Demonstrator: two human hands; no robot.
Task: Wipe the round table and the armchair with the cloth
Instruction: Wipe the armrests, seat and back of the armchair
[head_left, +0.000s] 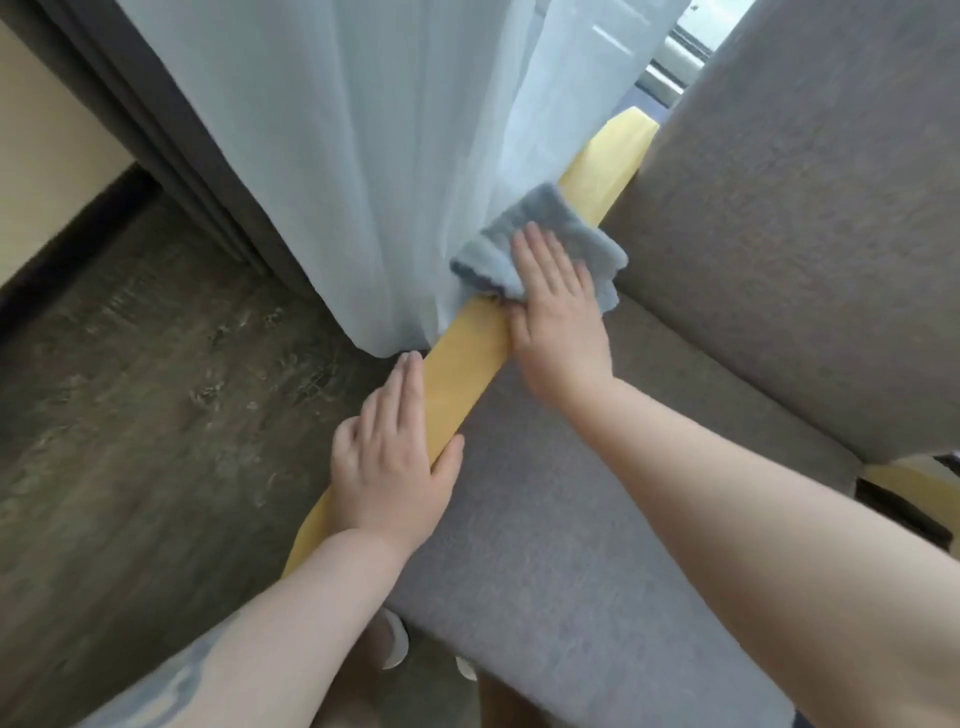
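- The armchair (753, 218) fills the right side, grey-brown upholstery on back and seat, with a yellow wooden armrest (462, 374) running diagonally from lower left to upper right.
- A sheer white curtain (363, 156) hangs just beside the armrest, its folds touching the rail's far edge near the cloth; a darker grey drape (171, 135) hangs to its left.
- Dark wood-look floor (130, 364) shows on the left, with a pale wall and dark skirting at the far left edge.
- The right hand (558, 317) lies flat with fingers straight and together, its grip spread and pressing the cloth down on the armrest.
- The left hand (392, 457) rests lower on the same armrest, fingers straight along the outer side and thumb on the inner side, a loose spread grip holding nothing else.
- The cloth (540, 244), grey-blue and folded, sits on the armrest near the chair back, partly under the right fingers.
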